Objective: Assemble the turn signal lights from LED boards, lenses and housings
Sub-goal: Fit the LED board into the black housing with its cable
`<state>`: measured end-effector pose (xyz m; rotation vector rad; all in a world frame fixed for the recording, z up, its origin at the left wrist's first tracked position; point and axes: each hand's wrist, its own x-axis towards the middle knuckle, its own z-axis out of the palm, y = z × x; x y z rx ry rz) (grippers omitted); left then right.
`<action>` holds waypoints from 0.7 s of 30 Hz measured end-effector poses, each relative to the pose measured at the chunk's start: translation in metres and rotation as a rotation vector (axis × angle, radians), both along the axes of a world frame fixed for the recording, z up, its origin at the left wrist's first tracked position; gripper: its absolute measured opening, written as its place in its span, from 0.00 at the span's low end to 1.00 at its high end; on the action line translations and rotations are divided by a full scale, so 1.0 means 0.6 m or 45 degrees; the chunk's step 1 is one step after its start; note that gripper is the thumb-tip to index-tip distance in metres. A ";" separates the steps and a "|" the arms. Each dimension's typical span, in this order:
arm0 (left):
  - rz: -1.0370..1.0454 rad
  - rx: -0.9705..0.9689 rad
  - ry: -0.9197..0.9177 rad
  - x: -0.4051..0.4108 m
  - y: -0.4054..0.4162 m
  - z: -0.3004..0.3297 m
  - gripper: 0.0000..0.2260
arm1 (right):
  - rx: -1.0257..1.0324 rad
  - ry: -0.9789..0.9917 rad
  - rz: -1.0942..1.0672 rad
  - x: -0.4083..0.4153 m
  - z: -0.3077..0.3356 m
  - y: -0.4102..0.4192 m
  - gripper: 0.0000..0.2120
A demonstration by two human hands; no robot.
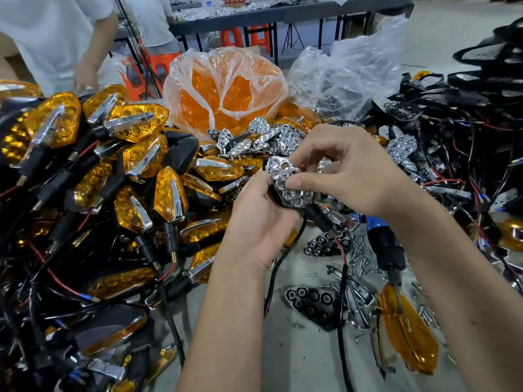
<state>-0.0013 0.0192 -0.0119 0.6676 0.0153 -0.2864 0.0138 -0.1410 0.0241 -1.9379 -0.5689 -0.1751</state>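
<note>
My left hand (pixel 259 219) grips a black housing from below, its stalk and wires (pixel 322 222) trailing down to the right. A chrome honeycomb reflector (pixel 285 179) sits in the housing's open face. My right hand (pixel 348 176) pinches the reflector from the right, thumb on its face and fingers curled over its top edge. Loose chrome reflectors (pixel 266 140) lie heaped just behind my hands. An amber lens (pixel 407 335) lies on the table at the lower right.
A big heap of finished amber lights (pixel 127 165) fills the left. A plastic bag of amber lenses (pixel 223 91) stands behind, a clear bag (pixel 345 72) beside it. Black housings with wires (pixel 458 131) pile at right. An electric screwdriver (pixel 387 250), screws (pixel 359 256) and black honeycomb parts (pixel 314 304) lie near me. A person (pixel 56 38) stands far left.
</note>
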 end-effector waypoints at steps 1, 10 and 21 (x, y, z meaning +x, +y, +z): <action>0.001 0.010 -0.011 -0.001 -0.002 -0.001 0.18 | -0.004 0.016 0.002 0.000 0.000 -0.002 0.11; 0.097 0.189 -0.163 -0.003 -0.002 0.005 0.17 | 0.070 0.386 0.090 0.000 -0.013 0.003 0.18; -0.003 0.137 -0.041 0.003 0.005 0.004 0.11 | 0.037 0.478 0.183 0.001 -0.022 -0.014 0.10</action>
